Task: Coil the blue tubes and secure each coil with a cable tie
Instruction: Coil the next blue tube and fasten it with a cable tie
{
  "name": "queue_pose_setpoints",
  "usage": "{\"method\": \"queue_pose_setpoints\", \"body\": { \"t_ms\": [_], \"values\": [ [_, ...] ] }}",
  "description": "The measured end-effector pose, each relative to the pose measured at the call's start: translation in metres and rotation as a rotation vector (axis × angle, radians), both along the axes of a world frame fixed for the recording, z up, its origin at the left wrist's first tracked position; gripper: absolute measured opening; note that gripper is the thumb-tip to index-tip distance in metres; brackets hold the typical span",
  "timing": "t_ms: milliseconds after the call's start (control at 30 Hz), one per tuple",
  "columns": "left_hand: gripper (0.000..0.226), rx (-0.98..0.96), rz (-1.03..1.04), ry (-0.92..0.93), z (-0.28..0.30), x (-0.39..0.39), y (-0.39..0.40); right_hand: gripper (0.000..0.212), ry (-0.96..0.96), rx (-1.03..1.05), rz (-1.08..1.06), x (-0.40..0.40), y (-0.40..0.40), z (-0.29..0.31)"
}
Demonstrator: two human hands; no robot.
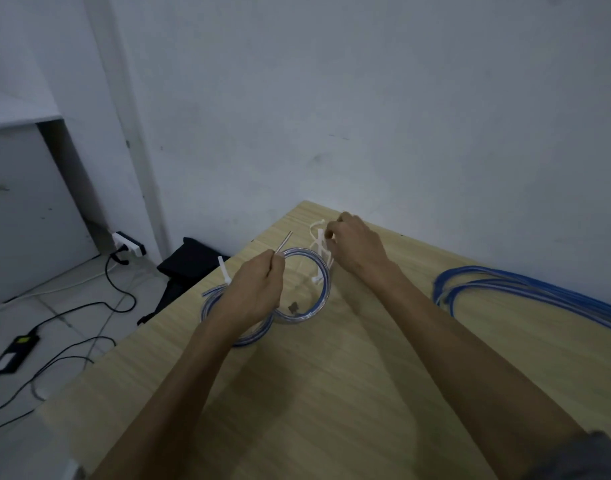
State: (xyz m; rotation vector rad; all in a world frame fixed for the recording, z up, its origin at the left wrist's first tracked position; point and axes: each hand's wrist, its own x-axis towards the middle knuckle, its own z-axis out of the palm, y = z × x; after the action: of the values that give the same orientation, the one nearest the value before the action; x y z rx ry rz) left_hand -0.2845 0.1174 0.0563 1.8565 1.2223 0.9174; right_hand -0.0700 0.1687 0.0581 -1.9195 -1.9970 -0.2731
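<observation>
Two small coils of blue tube lie side by side on the wooden table (332,393). The right coil (323,282) carries a white cable tie. The left coil (210,303) is partly hidden under my left hand and also has a white tie (224,270) sticking up. My left hand (259,289) is closed on a thin cable tie (284,243) that points up and to the right. My right hand (357,244) reaches past the coils and pinches at a small pile of white cable ties (319,239) near the table's far edge. A loose bundle of long blue tubes (505,289) lies at the right.
The table's left edge runs diagonally, with the floor below it. On the floor are black cables (117,299), a power strip (129,244), a black adapter (13,353) and a dark bag (189,265). A white wall stands just behind the table.
</observation>
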Motion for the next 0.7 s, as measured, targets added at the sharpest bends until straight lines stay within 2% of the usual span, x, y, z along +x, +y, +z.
{"method": "queue_pose_setpoints", "body": {
  "t_ms": [167,233,300,367,433,700],
  "values": [
    [0.045,-0.05,-0.025,-0.105,0.003,0.005,-0.005,0.02,0.251,0.15,-0.171,0.008,-0.047,0.04],
    [0.047,-0.084,-0.004,-0.209,0.003,0.009,-0.007,0.022,0.391,0.156,-0.146,0.009,-0.077,0.056],
    [0.045,-0.152,0.043,-0.353,0.004,0.014,-0.008,0.015,0.483,0.113,-0.09,0.007,-0.109,0.071],
    [0.042,-0.23,0.068,-0.474,0.005,0.018,-0.008,0.004,0.49,0.04,-0.057,0.002,-0.137,0.079],
    [0.041,-0.274,0.074,-0.532,0.003,0.021,-0.007,0.007,0.481,-0.02,-0.041,-0.005,-0.159,0.082],
    [0.044,-0.236,0.006,-0.527,-0.007,0.039,-0.018,0.015,0.52,-0.167,-0.159,-0.017,-0.185,0.057]
  ]
}}
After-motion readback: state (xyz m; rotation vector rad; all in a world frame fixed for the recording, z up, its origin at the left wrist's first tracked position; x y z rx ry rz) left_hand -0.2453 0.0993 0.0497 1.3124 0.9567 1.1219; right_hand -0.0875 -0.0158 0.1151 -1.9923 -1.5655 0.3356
